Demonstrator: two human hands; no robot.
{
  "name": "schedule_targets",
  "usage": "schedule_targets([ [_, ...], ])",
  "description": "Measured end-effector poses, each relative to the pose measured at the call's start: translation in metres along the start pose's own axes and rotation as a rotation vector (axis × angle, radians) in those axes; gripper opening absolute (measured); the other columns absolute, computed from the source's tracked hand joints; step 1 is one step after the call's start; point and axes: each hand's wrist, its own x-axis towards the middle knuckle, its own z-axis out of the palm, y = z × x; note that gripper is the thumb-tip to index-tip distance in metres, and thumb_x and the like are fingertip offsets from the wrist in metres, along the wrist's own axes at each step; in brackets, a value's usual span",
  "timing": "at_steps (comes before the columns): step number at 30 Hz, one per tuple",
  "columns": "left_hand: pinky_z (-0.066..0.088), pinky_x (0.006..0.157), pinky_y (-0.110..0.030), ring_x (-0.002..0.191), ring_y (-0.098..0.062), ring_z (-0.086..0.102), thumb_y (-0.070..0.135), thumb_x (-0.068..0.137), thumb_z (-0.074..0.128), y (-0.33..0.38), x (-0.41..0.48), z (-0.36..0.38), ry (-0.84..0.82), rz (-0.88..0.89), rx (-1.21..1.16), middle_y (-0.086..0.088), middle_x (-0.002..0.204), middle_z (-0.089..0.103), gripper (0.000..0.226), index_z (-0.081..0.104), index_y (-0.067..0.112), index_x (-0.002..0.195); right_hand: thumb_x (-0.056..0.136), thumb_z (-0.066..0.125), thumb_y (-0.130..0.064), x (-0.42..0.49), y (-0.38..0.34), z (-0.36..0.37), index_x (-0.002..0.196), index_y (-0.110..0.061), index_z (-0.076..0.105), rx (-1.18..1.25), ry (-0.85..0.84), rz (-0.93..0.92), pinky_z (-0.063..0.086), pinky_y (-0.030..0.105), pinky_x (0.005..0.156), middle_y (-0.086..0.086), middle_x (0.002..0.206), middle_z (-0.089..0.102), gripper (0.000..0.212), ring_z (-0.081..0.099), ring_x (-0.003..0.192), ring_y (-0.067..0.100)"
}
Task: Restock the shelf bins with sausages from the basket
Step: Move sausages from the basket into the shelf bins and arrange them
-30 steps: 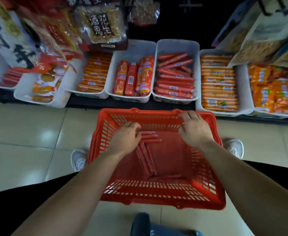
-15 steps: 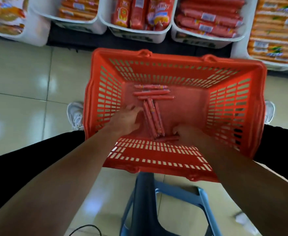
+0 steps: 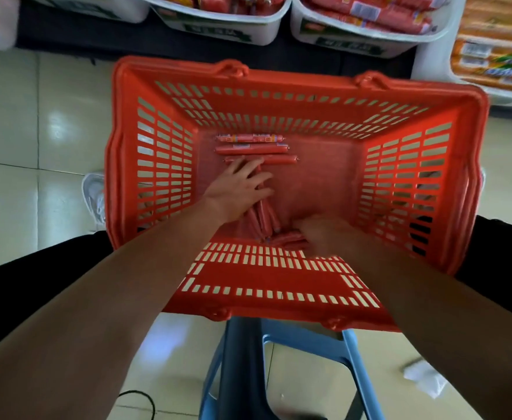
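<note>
Basket (image 3: 279, 98) holds loose sausages (image 3: 250, 150) on its floor. Left hand (image 3: 239, 189) lies on them, fingers spread; right hand (image 3: 324, 234) is blurred by the near wall, grip unclear. Bins (image 3: 218, 28) beyond hold more

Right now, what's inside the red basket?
Three sausages lie crosswise at the far end; more run lengthwise under the left hand, a few by the blurred right hand. What the hands cover is hidden.

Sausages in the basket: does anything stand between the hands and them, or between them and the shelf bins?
Nothing visible. The left hand lies with spread fingers on the sausages in the basket; the right hand, blurred, is down beside others at the near wall. The basket and the bins beyond it are open-topped.
</note>
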Motion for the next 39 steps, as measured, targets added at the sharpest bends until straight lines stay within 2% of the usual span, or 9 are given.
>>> schedule_targets([
  [5, 0.031, 0.107, -0.048, 0.127, -0.028, 0.042, 0.068, 0.075, 0.063, -0.005, -0.028, 0.019, 0.121, -0.255, -0.062, -0.002, 0.136, 0.051, 0.076, 0.047, 0.030, 0.138, 0.081, 0.059, -0.062, -0.010, 0.010, -0.001, 0.111, -0.030, 0.062, 0.211, 0.128, 0.077, 0.045, 0.035, 0.090, -0.001, 0.118, 0.062, 0.044, 0.060, 0.108, 0.023],
  [10, 0.051, 0.083, -0.042, 0.106, -0.030, 0.063, 0.071, 0.080, 0.058, 0.003, -0.035, 0.024, 0.054, -0.645, -0.360, -0.010, 0.121, 0.061, 0.072, 0.044, 0.019, 0.127, 0.084, 0.069, -0.040, -0.008, 0.030, -0.026, 0.118, -0.015, 0.054, 0.400, 0.344, 0.300, 0.047, 0.035, 0.080, 0.013, 0.114, 0.065, 0.045, 0.063, 0.102, 0.034],
  [14, 0.051, 0.092, -0.047, 0.123, -0.032, 0.049, 0.059, 0.071, 0.076, 0.015, -0.033, 0.025, 0.075, -0.641, -0.454, -0.010, 0.137, 0.043, 0.089, 0.035, 0.020, 0.140, 0.087, 0.064, -0.033, -0.001, 0.031, -0.043, 0.126, -0.020, 0.049, 0.458, 0.460, 0.410, 0.051, 0.043, 0.083, 0.015, 0.114, 0.065, 0.043, 0.063, 0.103, 0.040],
  [20, 0.052, 0.092, -0.048, 0.121, -0.033, 0.050, 0.043, 0.066, 0.086, 0.021, -0.022, 0.025, 0.085, -0.542, -0.411, -0.010, 0.136, 0.041, 0.102, 0.028, 0.018, 0.146, 0.083, 0.074, -0.031, 0.017, 0.013, -0.041, 0.147, -0.020, 0.029, 0.278, 0.466, 0.438, 0.050, 0.051, 0.094, 0.012, 0.140, 0.042, 0.079, 0.048, 0.124, 0.038],
  [24, 0.056, 0.083, -0.046, 0.107, -0.034, 0.061, 0.034, 0.068, 0.085, 0.016, -0.020, 0.019, 0.098, -0.536, -0.453, -0.012, 0.127, 0.051, 0.087, 0.035, 0.014, 0.137, 0.085, 0.069, -0.025, 0.025, 0.013, -0.042, 0.131, -0.015, 0.039, 0.217, 0.504, 0.449, 0.053, 0.050, 0.085, 0.016, 0.126, 0.054, 0.056, 0.060, 0.109, 0.041],
  [27, 0.055, 0.080, -0.043, 0.095, -0.034, 0.068, 0.034, 0.071, 0.081, 0.015, -0.019, 0.017, 0.079, -0.544, -0.504, -0.013, 0.118, 0.062, 0.079, 0.035, 0.015, 0.133, 0.080, 0.073, -0.030, 0.028, 0.013, -0.046, 0.124, -0.011, 0.043, 0.251, 0.465, 0.449, 0.053, 0.046, 0.084, 0.018, 0.118, 0.061, 0.057, 0.064, 0.104, 0.042],
  [31, 0.050, 0.089, -0.038, 0.101, -0.027, 0.067, 0.036, 0.070, 0.081, 0.015, -0.020, 0.009, -0.015, -0.620, -0.684, -0.008, 0.115, 0.066, 0.074, 0.039, 0.018, 0.129, 0.077, 0.074, -0.038, 0.024, 0.013, -0.050, 0.119, -0.013, 0.056, 0.451, 0.402, 0.488, 0.050, 0.038, 0.085, 0.014, 0.116, 0.066, 0.052, 0.064, 0.106, 0.036],
  [35, 0.050, 0.086, -0.031, 0.108, -0.023, 0.063, 0.036, 0.066, 0.085, 0.016, -0.036, 0.001, -0.080, -0.690, -0.882, -0.002, 0.117, 0.063, 0.076, 0.045, 0.021, 0.129, 0.080, 0.072, -0.024, 0.015, 0.010, -0.053, 0.113, -0.015, 0.062, 0.594, 0.415, 0.413, 0.043, 0.029, 0.080, 0.012, 0.112, 0.067, 0.036, 0.063, 0.106, 0.033],
  [39, 0.052, 0.081, -0.030, 0.102, -0.019, 0.064, 0.034, 0.064, 0.089, 0.008, -0.059, -0.016, -0.033, -0.826, -1.023, 0.002, 0.111, 0.063, 0.074, 0.049, 0.022, 0.125, 0.083, 0.065, -0.021, 0.018, -0.002, -0.067, 0.116, -0.018, 0.059, 0.465, 0.522, 0.276, 0.048, 0.037, 0.084, 0.013, 0.111, 0.068, 0.034, 0.063, 0.105, 0.036],
])
